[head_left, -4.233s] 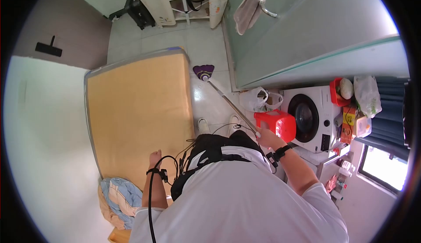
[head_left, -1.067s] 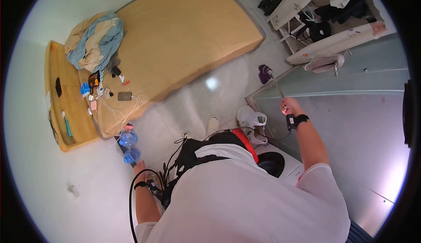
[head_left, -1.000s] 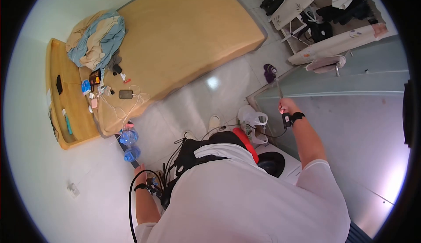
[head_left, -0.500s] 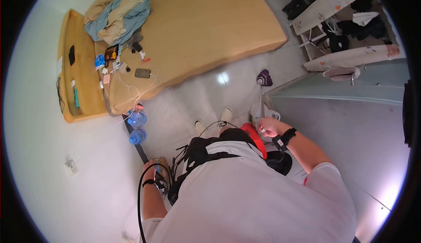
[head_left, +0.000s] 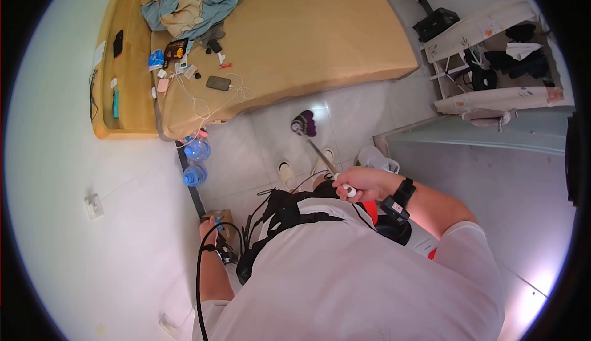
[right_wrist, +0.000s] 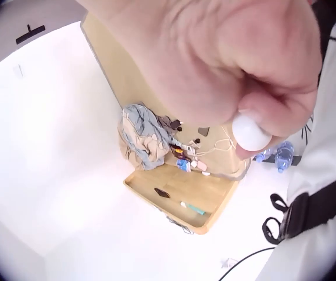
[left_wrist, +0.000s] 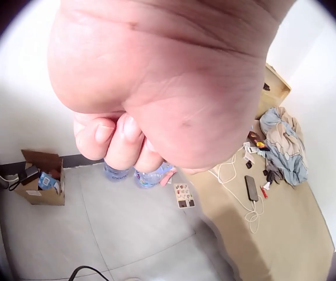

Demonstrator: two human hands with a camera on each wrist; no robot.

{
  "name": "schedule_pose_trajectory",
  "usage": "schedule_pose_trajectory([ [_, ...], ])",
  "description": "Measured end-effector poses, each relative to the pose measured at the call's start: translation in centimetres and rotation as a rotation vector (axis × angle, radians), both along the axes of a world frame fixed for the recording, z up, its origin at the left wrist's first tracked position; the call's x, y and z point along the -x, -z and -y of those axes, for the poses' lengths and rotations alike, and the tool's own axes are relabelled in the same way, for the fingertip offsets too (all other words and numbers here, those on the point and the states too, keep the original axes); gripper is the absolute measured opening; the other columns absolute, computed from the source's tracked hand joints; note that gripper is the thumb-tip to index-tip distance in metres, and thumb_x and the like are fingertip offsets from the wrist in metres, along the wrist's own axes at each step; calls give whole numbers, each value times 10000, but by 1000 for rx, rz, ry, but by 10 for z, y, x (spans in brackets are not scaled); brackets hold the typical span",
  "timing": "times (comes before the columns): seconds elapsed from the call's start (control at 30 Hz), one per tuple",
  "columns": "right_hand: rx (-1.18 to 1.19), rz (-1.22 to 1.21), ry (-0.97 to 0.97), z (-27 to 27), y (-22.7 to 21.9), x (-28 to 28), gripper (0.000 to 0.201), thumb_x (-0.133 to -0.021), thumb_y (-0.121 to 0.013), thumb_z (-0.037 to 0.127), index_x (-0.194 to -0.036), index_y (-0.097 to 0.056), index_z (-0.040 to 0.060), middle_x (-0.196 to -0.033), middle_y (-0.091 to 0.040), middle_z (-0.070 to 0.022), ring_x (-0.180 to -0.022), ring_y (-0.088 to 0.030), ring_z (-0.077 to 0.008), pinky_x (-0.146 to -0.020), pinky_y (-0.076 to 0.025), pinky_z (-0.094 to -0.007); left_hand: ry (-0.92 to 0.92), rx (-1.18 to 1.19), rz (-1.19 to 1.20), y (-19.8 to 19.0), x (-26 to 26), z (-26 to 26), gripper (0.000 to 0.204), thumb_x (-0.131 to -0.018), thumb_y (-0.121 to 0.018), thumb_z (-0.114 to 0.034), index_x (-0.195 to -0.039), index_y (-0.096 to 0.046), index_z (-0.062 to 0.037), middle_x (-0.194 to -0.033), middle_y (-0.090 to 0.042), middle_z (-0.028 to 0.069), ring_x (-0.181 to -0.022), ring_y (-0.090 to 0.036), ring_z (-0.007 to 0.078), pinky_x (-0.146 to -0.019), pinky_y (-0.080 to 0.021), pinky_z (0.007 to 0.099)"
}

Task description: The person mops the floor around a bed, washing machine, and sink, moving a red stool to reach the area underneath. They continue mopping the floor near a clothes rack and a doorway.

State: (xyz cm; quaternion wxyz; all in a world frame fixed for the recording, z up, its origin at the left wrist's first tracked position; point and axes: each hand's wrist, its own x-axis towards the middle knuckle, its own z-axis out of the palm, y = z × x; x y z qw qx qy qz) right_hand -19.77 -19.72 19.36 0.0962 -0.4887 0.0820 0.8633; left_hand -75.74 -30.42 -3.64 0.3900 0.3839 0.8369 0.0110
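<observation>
My right hand (head_left: pixel 363 184) grips the upper end of a mop handle (head_left: pixel 322 155), with fingers wrapped round it in front of my waist. The handle's white end knob (right_wrist: pixel 251 132) pokes out of the fist in the right wrist view. At the far end, the purple mop head (head_left: pixel 304 123), striped with a paler band, lies on the tiled floor between the bed and my feet. My left hand (head_left: pixel 210 230) hangs by my side near a cardboard box (left_wrist: pixel 44 190). Its fingers (left_wrist: pixel 123 140) curl loosely with nothing held in them.
Along the far side stands the bed (head_left: pixel 320 39), with a phone (head_left: pixel 218 83) and cables on it. Blue water bottles (head_left: pixel 196 175) stand by its left corner. A white plastic bag (head_left: pixel 375 159) and a glass partition (head_left: pixel 474 134) are on the right. My shoes (head_left: pixel 286 174) are near the mop.
The mop head has swept left from beside the glass partition to the floor before my feet. My right hand has come in toward my waist. The head view has turned toward the bed's headboard.
</observation>
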Motion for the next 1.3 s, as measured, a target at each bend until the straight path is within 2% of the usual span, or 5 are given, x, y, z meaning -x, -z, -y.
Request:
schedule_pose_trajectory([
  [0.3, 142, -206, 27, -11, 12, 26, 51, -867, -458, 62, -893, -426, 31, -629, -394, 15, -499, -401, -42, -324, -228, -151, -201, 73, 25, -15, 15, 41, 442, -886, -495, -324, -732, -585, 81, -637, -573, 190, -594, -550, 300, -585, -403, 416],
  [0.37, 181, -287, 185, -10, 8, 19, 114, -864, -458, 61, -955, -442, -6, -627, -386, 20, -471, -381, -33, -319, -229, -155, -188, 62, 84, -11, 16, 47, 364, -881, -446, -367, -691, -506, -62, -478, -398, 44, -339, -367, 174, -321, -248, 325],
  [0.67, 290, -323, 743, 20, 35, -118, 379, -861, -434, 51, -1172, -330, -138, -595, -383, 17, -414, -389, -47, -314, -266, -179, -277, 146, 148, -38, -30, 22, 410, -891, -417, -382, -724, -530, -25, -484, -424, 76, -342, -397, 200, -309, -272, 343],
  [0.83, 259, -192, 972, 53, 23, -182, 566, -836, -446, 42, -1291, -172, -151, -587, -406, 13, -418, -438, -62, -325, -284, -168, -93, 85, 102, 3, -16, 1, 399, -891, -418, -371, -727, -536, -27, -490, -431, 79, -345, -405, 200, -317, -290, 353],
  [1.3, 41, 235, 1051, 81, -7, -332, 278, -835, -482, 58, -1031, -375, -107, -605, -435, 13, -435, -430, -46, -330, -270, -165, 87, -39, 130, 53, -25, -47, 339, -884, -386, -290, -738, -532, -21, -544, -474, 128, -386, -450, 240, -347, -334, 378],
])
